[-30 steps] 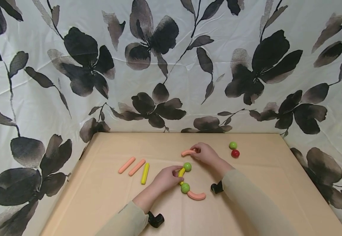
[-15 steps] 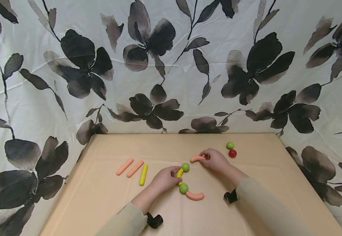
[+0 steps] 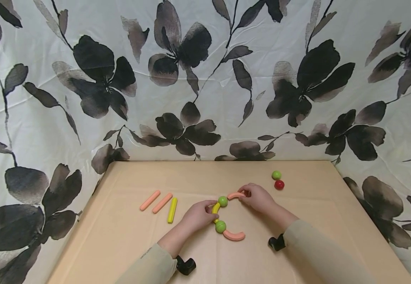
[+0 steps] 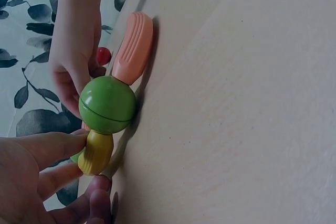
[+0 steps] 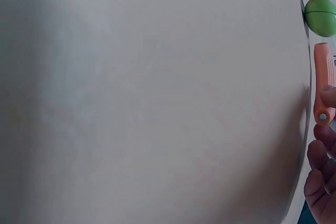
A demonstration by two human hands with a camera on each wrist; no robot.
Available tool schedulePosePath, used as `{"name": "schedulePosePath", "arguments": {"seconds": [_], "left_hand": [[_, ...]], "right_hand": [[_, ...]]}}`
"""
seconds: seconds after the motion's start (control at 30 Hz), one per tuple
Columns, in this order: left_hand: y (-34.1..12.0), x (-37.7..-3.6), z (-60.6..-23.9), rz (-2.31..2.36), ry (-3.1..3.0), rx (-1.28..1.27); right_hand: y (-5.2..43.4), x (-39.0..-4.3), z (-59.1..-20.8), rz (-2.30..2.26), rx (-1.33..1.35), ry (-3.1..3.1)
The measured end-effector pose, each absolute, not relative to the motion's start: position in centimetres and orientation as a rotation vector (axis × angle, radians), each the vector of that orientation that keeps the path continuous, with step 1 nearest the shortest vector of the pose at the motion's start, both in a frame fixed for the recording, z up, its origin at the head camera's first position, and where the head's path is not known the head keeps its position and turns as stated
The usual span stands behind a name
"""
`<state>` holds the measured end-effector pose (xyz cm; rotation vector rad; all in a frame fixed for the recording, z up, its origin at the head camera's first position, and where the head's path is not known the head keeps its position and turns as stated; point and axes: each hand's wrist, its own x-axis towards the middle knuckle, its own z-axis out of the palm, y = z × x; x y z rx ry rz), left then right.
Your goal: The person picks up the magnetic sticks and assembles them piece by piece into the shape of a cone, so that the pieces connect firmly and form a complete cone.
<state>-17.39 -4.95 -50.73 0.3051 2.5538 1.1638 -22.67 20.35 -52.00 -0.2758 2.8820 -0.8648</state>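
1. Two hands are on one little chain of toy pieces in the middle of the tan table (image 3: 297, 244): a short yellow stick (image 3: 216, 208) with a green ball (image 3: 222, 201) at its top end and a second green ball (image 3: 220, 226) at its bottom end, plus a curved pink piece (image 3: 234, 235) hooked onto the lower ball.
2. Left hand (image 3: 199, 215) has fingers and thumb curled round the yellow stick, pinching it.
3. Right hand (image 3: 259, 197) pinches another curved pink piece (image 3: 236, 195), its free tip right at the upper green ball; can't tell if they touch.
4. Off to the left lie two straight pink sticks (image 3: 157, 201) and a yellow bar (image 3: 172, 210), side by side.
5. Near the far right sit a small green ball (image 3: 276, 174) and a red ball (image 3: 279, 184), just beside each other.
6. Floral cloth (image 3: 205, 79) hangs behind.
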Motion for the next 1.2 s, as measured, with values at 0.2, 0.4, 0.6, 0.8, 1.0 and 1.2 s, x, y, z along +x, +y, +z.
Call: {"name": "schedulePosePath", "arguments": {"seconds": [0.2,0.4,0.6,0.8,1.0,1.2], "left_hand": [[-4.8,-17.3,-50.7,1.169,2.548,0.304],[-4.7,-17.3,-50.8,1.173,2.547,0.297],[-4.7,-17.2,-50.6,1.171,2.549,0.306],[-4.8,-17.6,-50.4,1.155,2.571,0.292],[-4.4,-18.9,-50.4,1.125,2.59,0.297],[-3.6,-20.3,-50.5,1.081,2.611,0.365]], "right_hand": [[20.0,-22.4,-52.1,-0.9,-0.285,2.878],[20.0,-22.3,-52.2,-0.903,-0.287,2.883],[20.4,-22.4,-51.8,-0.939,-0.247,2.846],[20.5,-22.3,-51.4,-0.943,-0.256,2.869],[19.8,-22.2,-51.6,-0.99,-0.212,2.848],[18.9,-21.9,-52.0,-0.961,-0.178,2.876]]}}
